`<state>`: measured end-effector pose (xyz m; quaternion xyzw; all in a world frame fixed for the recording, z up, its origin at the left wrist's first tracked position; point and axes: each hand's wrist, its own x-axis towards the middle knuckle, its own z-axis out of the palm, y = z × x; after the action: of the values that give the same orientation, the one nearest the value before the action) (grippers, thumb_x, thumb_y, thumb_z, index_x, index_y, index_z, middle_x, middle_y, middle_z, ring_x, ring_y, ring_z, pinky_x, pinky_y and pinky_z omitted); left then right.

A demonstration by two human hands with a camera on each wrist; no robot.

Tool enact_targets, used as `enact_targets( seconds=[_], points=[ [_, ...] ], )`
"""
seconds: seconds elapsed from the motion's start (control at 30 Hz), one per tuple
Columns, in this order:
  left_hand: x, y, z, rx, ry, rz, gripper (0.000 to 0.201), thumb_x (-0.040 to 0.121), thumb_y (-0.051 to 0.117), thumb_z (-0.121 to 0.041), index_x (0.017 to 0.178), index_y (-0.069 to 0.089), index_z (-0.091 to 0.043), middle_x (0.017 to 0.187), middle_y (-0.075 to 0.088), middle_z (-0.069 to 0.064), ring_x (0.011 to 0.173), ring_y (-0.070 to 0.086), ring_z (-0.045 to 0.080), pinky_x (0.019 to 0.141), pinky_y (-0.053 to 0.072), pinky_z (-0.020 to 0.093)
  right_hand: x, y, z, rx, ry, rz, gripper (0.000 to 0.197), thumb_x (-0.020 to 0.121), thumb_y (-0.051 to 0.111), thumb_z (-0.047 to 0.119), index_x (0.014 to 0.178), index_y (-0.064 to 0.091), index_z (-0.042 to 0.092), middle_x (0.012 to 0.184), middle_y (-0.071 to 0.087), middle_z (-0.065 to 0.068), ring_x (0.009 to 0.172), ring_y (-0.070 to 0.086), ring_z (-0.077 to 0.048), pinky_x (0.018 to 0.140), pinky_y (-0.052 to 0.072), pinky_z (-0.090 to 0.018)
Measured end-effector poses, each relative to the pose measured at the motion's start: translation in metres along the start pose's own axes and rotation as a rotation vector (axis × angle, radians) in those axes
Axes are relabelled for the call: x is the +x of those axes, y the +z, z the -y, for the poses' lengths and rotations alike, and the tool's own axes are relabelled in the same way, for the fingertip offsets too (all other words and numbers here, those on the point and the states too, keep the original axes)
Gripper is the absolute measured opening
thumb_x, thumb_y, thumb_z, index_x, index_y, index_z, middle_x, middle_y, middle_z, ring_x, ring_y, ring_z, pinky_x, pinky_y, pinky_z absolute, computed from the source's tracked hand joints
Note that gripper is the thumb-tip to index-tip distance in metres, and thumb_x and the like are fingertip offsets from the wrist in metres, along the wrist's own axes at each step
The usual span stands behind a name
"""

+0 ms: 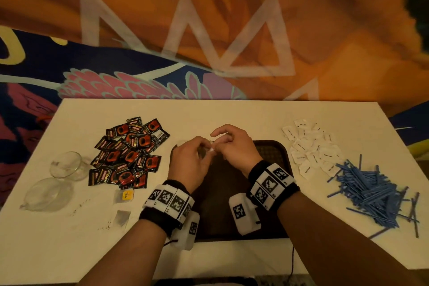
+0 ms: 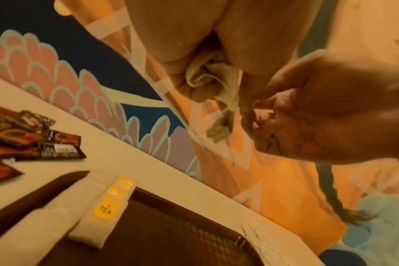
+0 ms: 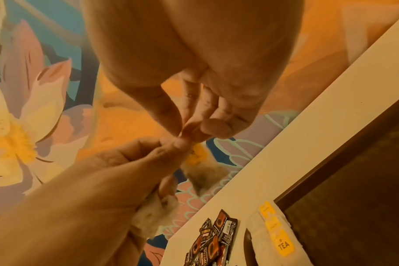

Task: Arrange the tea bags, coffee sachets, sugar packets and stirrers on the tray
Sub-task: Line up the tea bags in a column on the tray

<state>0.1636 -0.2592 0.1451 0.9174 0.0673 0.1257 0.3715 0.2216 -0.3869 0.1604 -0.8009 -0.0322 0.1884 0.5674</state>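
Much of the tray [image 1: 274,153] is hidden under both hands and wrist bands in the head view, and what the hands hold there shows only as a small white scrap; the near rim is cut off by the wrist cameras. In the left-wrist view the held tea bag [image 2: 219,129] is blurred, and crumpled pale paper [image 2: 207,75] is seen bunched in the left palm. At 9 o'clock from the tray a heap of coffee sachets [image 1: 127,153] lies on the table [image 1: 232,114], with two clear glass cups [image 1: 67,165] further toward 9 and a loose tea bag with a yellow tag [image 1: 125,195] toward 8. At 3 o'clock white sugar packets [image 1: 311,146] are scattered, and blue stirrers [image 1: 373,190] are piled toward 4. Tea bags [image 3: 273,230] are seen lying at the tray's edge in the right-wrist view. The left hand [image 1: 190,160] and right hand [image 1: 234,146] are raised over the tray's far part, fingertips met, both pinching the same tea bag.
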Motion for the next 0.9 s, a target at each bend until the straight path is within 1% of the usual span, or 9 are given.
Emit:
enact_targets(
  seconds=[0.07,0.17,0.23,0.3,0.43,0.57,0.7,0.83,0.9],
  points=[
    [0.001,0.0,0.001,-0.124,-0.069,-0.033,0.004,0.085,0.07,-0.021,0.082,0.068,-0.02,0.07,0.06,-0.014,0.06,0.055,0.006,0.058,0.038,0.012,0.0,-0.004,-0.003,0.01,-0.035,-0.005,0.028,0.078,0.066,0.003,0.088,0.068,0.029,0.082,0.068,0.006,0.068,0.062,-0.007,0.063,0.049,-0.024],
    [0.006,-0.003,0.004,-0.408,-0.196,-0.028,0.006,0.087,0.068,-0.016,0.081,0.069,-0.017,0.077,0.066,-0.007,0.061,0.06,0.005,0.056,0.046,0.014,-0.001,-0.008,-0.008,-0.047,-0.098,0.05,0.018,0.081,0.074,0.014,0.093,0.069,0.026,0.099,0.068,0.006,0.089,0.065,-0.011,0.083,0.054,-0.026],
    [0.007,-0.007,0.004,-0.564,-0.245,-0.016,0.005,0.088,0.066,-0.01,0.084,0.068,-0.013,0.075,0.065,0.0,0.055,0.056,0.004,0.052,0.045,0.016,-0.001,-0.005,-0.011,-0.036,-0.103,0.071,0.006,0.083,0.073,0.016,0.088,0.07,0.018,0.088,0.071,0.0,0.081,0.065,-0.012,0.082,0.053,-0.033],
    [0.009,-0.009,0.003,-0.668,-0.281,0.006,0.004,0.089,0.063,-0.008,0.088,0.067,-0.008,0.067,0.06,0.003,0.05,0.052,0.004,0.047,0.042,0.016,0.0,-0.002,-0.012,-0.028,-0.109,0.054,0.005,0.084,0.072,0.019,0.082,0.069,0.016,0.073,0.067,0.0,0.068,0.059,-0.011,0.073,0.052,-0.037],
    [0.015,-0.01,0.006,-0.617,-0.277,0.037,0.004,0.088,0.067,-0.011,0.087,0.07,-0.01,0.066,0.062,-0.003,0.049,0.052,-0.002,0.049,0.042,0.013,0.003,0.003,-0.012,-0.061,-0.142,0.031,0.005,0.084,0.072,0.02,0.081,0.069,0.017,0.064,0.063,0.005,0.058,0.053,-0.006,0.062,0.046,-0.026],
    [0.023,-0.011,0.018,-0.583,-0.287,-0.034,0.005,0.088,0.067,-0.015,0.086,0.07,-0.013,0.066,0.061,-0.006,0.053,0.053,0.001,0.051,0.042,0.015,0.005,0.005,-0.015,-0.058,-0.084,0.107,0.015,0.078,0.078,0.015,0.076,0.066,0.024,0.067,0.065,0.008,0.058,0.056,0.002,0.063,0.046,-0.02],
    [0.025,-0.009,0.023,-0.581,-0.283,-0.02,0.006,0.088,0.067,-0.015,0.088,0.069,-0.01,0.065,0.061,-0.001,0.047,0.051,0.003,0.048,0.043,0.018,0.005,0.006,-0.017,0.054,-0.021,0.138,0.016,0.078,0.079,0.021,0.088,0.067,0.024,0.092,0.072,-0.003,0.079,0.068,-0.01,0.069,0.055,-0.025],
    [0.025,-0.004,0.031,-0.616,-0.316,-0.021,0.004,0.089,0.067,-0.015,0.087,0.069,-0.012,0.071,0.063,0.001,0.046,0.05,0.004,0.047,0.043,0.02,0.01,0.015,-0.023,0.086,0.016,0.124,0.016,0.082,0.076,0.017,0.093,0.069,0.008,0.085,0.073,-0.015,0.076,0.07,-0.021,0.064,0.054,-0.027],
    [0.023,-0.001,0.038,-0.615,-0.337,-0.035,0.004,0.089,0.066,-0.016,0.086,0.069,-0.015,0.074,0.063,0.001,0.048,0.052,0.003,0.048,0.043,0.019,0.016,0.021,-0.031,0.076,0.056,0.119,0.015,0.081,0.076,0.018,0.092,0.071,0.009,0.082,0.073,-0.014,0.074,0.07,-0.02,0.064,0.054,-0.026]
  ],
)
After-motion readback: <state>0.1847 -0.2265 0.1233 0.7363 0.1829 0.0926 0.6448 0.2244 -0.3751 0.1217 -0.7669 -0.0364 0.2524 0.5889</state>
